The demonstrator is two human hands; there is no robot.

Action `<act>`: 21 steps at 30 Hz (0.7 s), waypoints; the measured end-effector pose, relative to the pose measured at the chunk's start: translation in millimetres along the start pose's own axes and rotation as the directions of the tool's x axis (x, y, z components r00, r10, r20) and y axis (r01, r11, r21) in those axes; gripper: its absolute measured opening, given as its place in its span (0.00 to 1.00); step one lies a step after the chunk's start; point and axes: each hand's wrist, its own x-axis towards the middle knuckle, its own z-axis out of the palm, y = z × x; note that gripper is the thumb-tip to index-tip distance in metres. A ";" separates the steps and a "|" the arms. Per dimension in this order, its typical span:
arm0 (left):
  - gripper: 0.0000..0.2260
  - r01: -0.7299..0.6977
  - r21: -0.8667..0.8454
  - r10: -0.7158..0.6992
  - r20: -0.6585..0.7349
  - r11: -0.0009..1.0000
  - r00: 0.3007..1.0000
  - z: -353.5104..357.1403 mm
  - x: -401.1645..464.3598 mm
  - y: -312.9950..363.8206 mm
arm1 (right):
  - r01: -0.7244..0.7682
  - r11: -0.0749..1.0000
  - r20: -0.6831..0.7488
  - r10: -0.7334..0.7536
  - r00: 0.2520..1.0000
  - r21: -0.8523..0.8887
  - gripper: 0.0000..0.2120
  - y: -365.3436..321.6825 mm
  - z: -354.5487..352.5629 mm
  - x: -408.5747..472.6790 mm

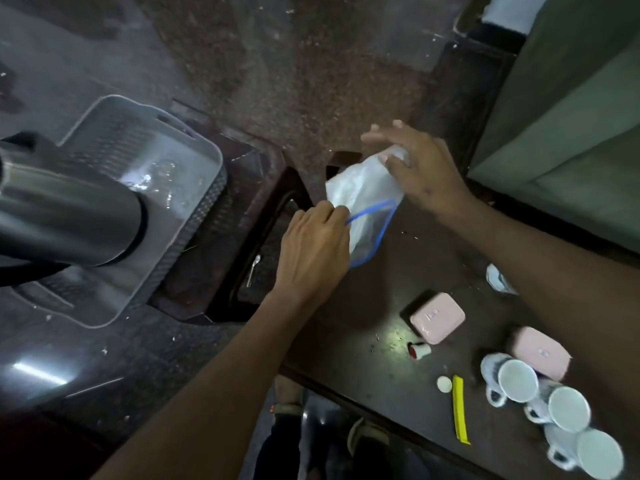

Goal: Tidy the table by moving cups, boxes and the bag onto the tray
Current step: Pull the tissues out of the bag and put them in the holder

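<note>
Your left hand (313,251) pinches the bag (363,209) at its blue edge; right hand (415,168) grips its top; lift it level, carry left to the tray (207,188); cups (540,393) wait.

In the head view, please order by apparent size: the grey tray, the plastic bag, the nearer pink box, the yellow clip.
1. grey tray
2. plastic bag
3. pink box
4. yellow clip

Wide-angle distortion makes only the apparent order certain.
</note>
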 end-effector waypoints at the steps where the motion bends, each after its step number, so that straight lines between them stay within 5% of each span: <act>1: 0.02 0.038 0.005 -0.038 0.008 0.999 0.999 9.0 3.9 9.7 | -0.032 0.999 -0.052 0.033 0.998 0.013 0.19 8.7 -3.2 -3.2; 8: 0.06 0.217 -0.018 -0.203 0.278 0.976 0.939 73.3 23.6 79.1 | -0.235 0.963 -0.353 0.267 0.896 0.133 0.16 53.7 -21.3 -56.3; 10: 0.09 0.284 -0.074 -0.243 0.340 0.956 0.908 84.9 22.3 85.7 | -0.318 0.936 -0.404 0.352 0.844 0.150 0.13 55.3 -8.9 -82.2; 12: 0.09 0.277 -0.101 -0.209 0.430 0.956 0.878 131.4 24.3 156.6 | -0.475 0.869 -0.487 0.477 0.732 0.137 0.09 126.9 -27.6 -139.8; 14: 0.10 0.328 -0.138 -0.230 0.469 0.935 0.853 130.2 26.0 159.2 | -0.540 0.835 -0.447 0.526 0.723 0.108 0.07 135.2 -6.4 -163.2; 17: 0.18 0.281 -0.160 -0.200 0.394 0.946 0.897 130.0 34.8 143.5 | -0.557 0.829 -0.327 0.539 0.776 0.043 0.06 125.7 7.9 -160.7; 21: 0.21 0.126 0.022 -0.128 0.166 0.992 0.978 135.9 60.0 94.3 | -0.532 0.846 -0.330 0.494 0.805 -0.032 0.12 122.7 18.9 -153.5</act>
